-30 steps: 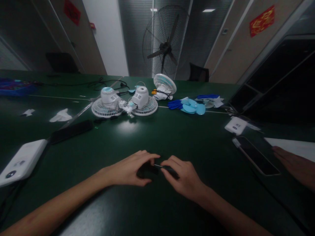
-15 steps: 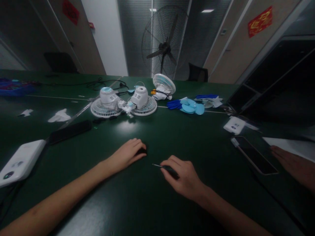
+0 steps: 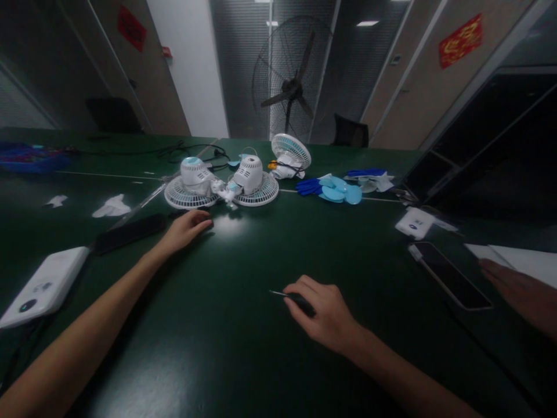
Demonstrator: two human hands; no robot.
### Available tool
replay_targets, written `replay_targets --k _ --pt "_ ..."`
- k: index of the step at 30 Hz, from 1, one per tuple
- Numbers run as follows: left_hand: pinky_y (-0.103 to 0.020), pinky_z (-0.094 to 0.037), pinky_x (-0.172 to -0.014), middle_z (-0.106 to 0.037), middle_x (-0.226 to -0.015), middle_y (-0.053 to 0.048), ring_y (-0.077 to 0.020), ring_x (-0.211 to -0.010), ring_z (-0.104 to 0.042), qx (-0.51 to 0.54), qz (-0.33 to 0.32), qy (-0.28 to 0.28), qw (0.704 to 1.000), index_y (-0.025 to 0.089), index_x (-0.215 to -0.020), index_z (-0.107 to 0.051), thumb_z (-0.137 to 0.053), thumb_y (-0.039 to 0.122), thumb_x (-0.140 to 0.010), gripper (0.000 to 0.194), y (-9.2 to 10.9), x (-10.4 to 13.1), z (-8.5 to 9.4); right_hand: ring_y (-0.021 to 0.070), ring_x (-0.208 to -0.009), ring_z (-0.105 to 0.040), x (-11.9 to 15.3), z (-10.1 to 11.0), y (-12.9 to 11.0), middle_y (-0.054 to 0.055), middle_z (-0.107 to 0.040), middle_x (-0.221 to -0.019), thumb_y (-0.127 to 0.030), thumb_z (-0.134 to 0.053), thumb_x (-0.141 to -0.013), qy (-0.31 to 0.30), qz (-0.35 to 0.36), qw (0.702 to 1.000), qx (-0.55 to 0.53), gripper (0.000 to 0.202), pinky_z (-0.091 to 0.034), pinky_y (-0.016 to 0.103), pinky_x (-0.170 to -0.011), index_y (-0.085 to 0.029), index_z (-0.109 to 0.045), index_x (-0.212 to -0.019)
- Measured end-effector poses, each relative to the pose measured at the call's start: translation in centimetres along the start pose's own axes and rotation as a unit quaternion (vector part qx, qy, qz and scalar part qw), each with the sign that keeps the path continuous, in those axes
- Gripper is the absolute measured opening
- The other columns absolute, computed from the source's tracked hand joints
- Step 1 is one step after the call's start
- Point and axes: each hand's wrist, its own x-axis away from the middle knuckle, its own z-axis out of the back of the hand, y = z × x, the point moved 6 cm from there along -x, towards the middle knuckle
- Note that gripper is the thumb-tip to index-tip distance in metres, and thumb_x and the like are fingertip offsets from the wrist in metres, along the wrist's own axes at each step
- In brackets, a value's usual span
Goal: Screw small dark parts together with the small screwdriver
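Note:
My right hand rests low over the green table, closed round the dark handle of a small screwdriver; its thin metal shaft points left. Farther off on the left, my left hand is at the table with its fingers curled. A dark patch shows under its fingertips, and I cannot make out what it is. Just beyond that hand lie two white fans, the left fan and the middle fan, grilles down, their joints meeting between them. A third white fan leans behind to the right.
Light-blue fan blades lie beside blue gloves. A long black case and a white power bank are on the left. To the right are a phone, a white box and another person's hand.
My left hand has moved away from my right hand, to the left and farther across the table, close to the fans. My right hand with the screwdriver has stayed in place.

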Motion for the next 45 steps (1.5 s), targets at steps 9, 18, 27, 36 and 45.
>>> replay_targets --k 9,18,27,36,45 --pt "-0.033 -0.057 -0.076 -0.075 -0.104 -0.006 -0.0274 -0.092 -0.072 -0.002 0.069 -0.15 0.986 0.026 -0.115 -0.075 -0.081 0.066 -0.076 0.056 -2.3 1.0 2.9 0.0147 -0.078 -0.066 0.0 -0.1 -0.1 0.005 -0.07 -0.101 -0.028 -0.058 -0.107 -0.008 -0.004 1.0 -0.002 0.019 -0.054 0.026 -0.066 -0.018 -0.071 -0.116" --pt "-0.032 -0.057 -0.082 -0.076 -0.109 -0.006 -0.0256 -0.096 -0.072 -0.003 -0.008 -0.122 0.993 0.027 -0.107 -0.081 -0.074 0.063 -0.084 0.043 1.0 1.5 3.0 0.0149 -0.08 -0.067 0.0 -0.2 0.0 0.005 -0.072 -0.103 -0.028 -0.058 -0.107 -0.015 -0.005 1.0 0.005 0.018 -0.054 0.026 -0.067 -0.019 -0.071 -0.117" --pt "-0.033 -0.057 -0.081 -0.078 -0.107 -0.007 -0.0251 -0.093 -0.073 0.036 0.042 -0.072 0.996 0.022 -0.107 -0.077 -0.074 0.063 -0.086 0.047 0.7 1.5 2.6 0.0145 -0.077 -0.066 -0.1 -0.1 -0.2 0.004 -0.071 -0.1 -0.026 -0.059 -0.106 -0.009 0.003 1.0 0.012 0.017 -0.052 0.025 -0.064 -0.019 -0.071 -0.115" --pt "-0.032 -0.053 -0.078 -0.08 -0.103 -0.009 -0.0269 -0.09 -0.072 -0.018 0.073 0.051 0.996 0.019 -0.107 -0.079 -0.07 0.07 -0.085 0.057 1.1 1.2 1.4 0.0147 -0.078 -0.066 0.0 -0.4 0.1 0.005 -0.071 -0.101 -0.027 -0.058 -0.107 -0.025 -0.012 1.0 0.001 0.018 -0.054 0.025 -0.064 -0.019 -0.071 -0.117" --pt "-0.031 -0.052 -0.073 -0.081 -0.101 -0.008 -0.0273 -0.09 -0.074 0.0 0.093 0.054 0.994 0.019 -0.109 -0.079 -0.071 0.072 -0.083 0.059 1.1 1.4 1.4 0.0143 -0.077 -0.067 -0.1 -0.1 -0.1 0.004 -0.072 -0.101 -0.029 -0.058 -0.107 -0.024 -0.012 0.999 0.02 0.018 -0.054 0.026 -0.066 -0.02 -0.071 -0.116"
